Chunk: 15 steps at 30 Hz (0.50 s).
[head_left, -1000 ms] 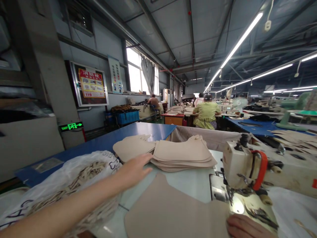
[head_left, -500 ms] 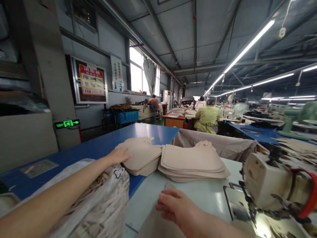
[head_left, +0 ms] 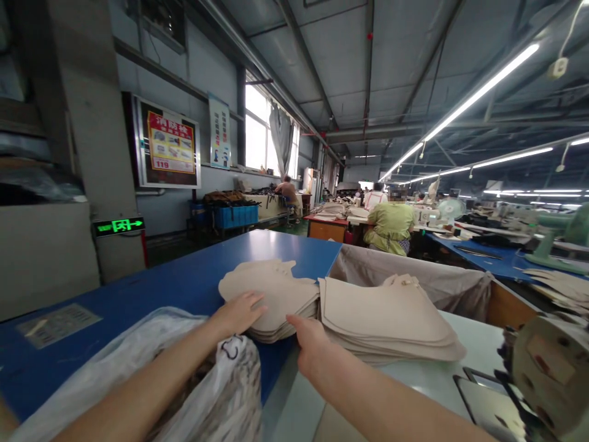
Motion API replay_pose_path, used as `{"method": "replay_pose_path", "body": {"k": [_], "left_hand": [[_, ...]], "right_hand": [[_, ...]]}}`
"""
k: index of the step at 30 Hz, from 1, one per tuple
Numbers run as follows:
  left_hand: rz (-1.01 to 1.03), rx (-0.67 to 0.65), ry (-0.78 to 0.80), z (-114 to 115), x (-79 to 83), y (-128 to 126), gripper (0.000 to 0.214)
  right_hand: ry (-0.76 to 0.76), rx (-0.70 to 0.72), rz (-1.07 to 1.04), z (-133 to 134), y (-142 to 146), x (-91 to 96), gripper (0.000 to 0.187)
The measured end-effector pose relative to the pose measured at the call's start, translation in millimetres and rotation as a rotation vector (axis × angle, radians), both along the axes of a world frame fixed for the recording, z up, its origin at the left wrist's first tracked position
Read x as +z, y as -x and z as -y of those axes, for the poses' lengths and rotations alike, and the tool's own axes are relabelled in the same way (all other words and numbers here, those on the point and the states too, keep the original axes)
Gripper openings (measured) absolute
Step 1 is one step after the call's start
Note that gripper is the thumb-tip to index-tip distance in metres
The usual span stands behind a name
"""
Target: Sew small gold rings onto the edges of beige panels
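Observation:
A stack of beige cut pieces [head_left: 276, 283], of cloth or thin sheet material, lies on the blue table. My left hand [head_left: 240, 314] rests flat on its near left part, fingers stretched out. At the stack's near right corner is my right hand [head_left: 311, 344], its thumb on top and its other fingers curled at the edge, closed on a beige cut piece. Just right of it lies a second stack of beige pieces [head_left: 386, 313], partly on the pale worktop. Another beige piece [head_left: 334, 425] shows below my right forearm.
A clear plastic bag [head_left: 230, 393] of beige scraps stands below my left forearm. A sewing machine [head_left: 550, 374] is at the right edge. Behind the stacks is a cloth-lined bin [head_left: 409, 270]. A person in a yellow-green top [head_left: 391, 224] sits farther back.
My right hand has moved up and forward from above the worktop to the left stack's edge. My left hand has slid slightly right and nearer on that stack. The view has shifted.

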<state>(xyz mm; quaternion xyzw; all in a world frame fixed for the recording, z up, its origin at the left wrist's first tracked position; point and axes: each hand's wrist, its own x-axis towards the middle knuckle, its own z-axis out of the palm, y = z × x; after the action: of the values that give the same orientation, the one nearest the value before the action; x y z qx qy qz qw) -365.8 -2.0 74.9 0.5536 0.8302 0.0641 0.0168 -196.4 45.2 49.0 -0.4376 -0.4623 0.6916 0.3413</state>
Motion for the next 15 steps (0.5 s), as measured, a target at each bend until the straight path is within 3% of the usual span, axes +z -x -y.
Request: {"method": "replay_pose_path", "body": {"k": [5,10,15], "left_hand": [[0.001,-0.016,-0.013,0.6,3.2,-2.3,0.056],[-0.007,-0.001,-0.016,2.1,7.1,-5.5,0.057],[-0.020,0.004,-0.014,2.8,7.5,-5.7,0.056]], "right_hand": [[0.009,-0.109,-0.030,-4.1,21.0,14.3,0.014],[0.096,-0.083,-0.095,-14.2,40.1,31.8,0.026],[0.180,-0.049,-0.116,-28.7,50.9,37.4,0.030]]}}
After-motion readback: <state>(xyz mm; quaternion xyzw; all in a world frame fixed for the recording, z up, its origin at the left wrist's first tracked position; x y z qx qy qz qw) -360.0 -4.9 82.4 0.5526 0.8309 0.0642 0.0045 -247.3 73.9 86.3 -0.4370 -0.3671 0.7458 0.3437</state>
